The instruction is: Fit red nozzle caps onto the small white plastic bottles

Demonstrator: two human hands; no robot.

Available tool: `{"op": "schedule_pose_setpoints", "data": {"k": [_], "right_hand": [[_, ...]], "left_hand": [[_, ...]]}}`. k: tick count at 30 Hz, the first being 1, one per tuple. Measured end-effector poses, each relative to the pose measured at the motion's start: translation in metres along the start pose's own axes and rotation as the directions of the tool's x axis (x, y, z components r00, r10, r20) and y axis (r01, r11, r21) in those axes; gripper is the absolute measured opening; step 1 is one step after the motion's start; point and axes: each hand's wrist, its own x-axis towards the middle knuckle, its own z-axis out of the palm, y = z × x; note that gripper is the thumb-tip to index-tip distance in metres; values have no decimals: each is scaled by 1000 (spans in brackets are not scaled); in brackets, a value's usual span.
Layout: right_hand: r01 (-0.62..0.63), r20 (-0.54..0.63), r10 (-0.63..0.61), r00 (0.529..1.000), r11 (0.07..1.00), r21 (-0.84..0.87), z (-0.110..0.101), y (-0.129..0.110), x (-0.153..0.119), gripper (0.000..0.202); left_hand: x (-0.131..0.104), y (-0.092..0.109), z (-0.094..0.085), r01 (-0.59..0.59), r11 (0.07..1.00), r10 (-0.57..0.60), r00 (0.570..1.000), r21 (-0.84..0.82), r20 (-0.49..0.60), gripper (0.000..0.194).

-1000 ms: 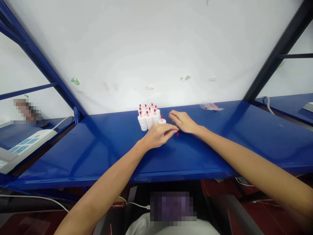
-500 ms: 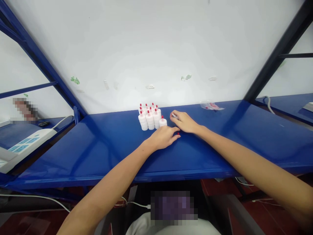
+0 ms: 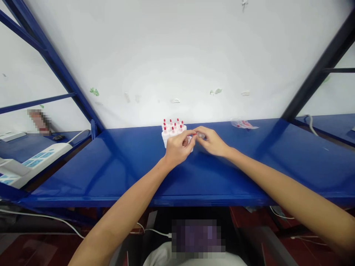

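Note:
My left hand [image 3: 179, 146] is closed in a pinch on a small red cap [image 3: 195, 134], just in front of the bottles. Touching or nearly touching its fingertips, my right hand [image 3: 212, 141] is closed around a small whitish nozzle piece [image 3: 200, 135], partly covered by the fingers. Several white squeeze bottles [image 3: 165, 136] with red-tipped nozzles stand upright in a tight group behind and left of my left hand. That hand hides much of the front right bottles.
A clear plastic bag [image 3: 244, 124] with red pieces lies at the back right of the blue table [image 3: 111, 177]. Blue frame posts [image 3: 59, 62] rise on the left, a dark post [image 3: 313, 70] on the right. A white power strip [image 3: 41, 159] is beyond the left edge.
My left hand has picked up the red cap from the table and brought it to my right hand's fingertips. The view has shifted slightly.

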Motion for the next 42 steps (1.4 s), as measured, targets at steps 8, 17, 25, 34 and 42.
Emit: {"op": "schedule_pose_setpoints", "data": {"k": [8,17,25,34,42], "right_hand": [[145,48,-142,989,987,-62,0,-3,0,24],[100,65,-103,993,993,59,-8,-11,-2,17],[163,1,-163,987,987,-2,-8,-15,-2,26],[100,12,-99,995,990,-104,-6,-10,-3,27],[95,39,-95,995,995,-20,-7,-19,-3,16]], "left_hand": [[-7,-9,3,-1,1000,-2,975,15,224,16],[-6,-12,2,-37,999,32,975,19,218,16],[-3,-11,-1,-106,993,96,981,51,168,14],[-2,-9,-3,-168,981,155,980,95,128,14],[-4,-7,-2,-172,985,166,970,19,180,13]]}}
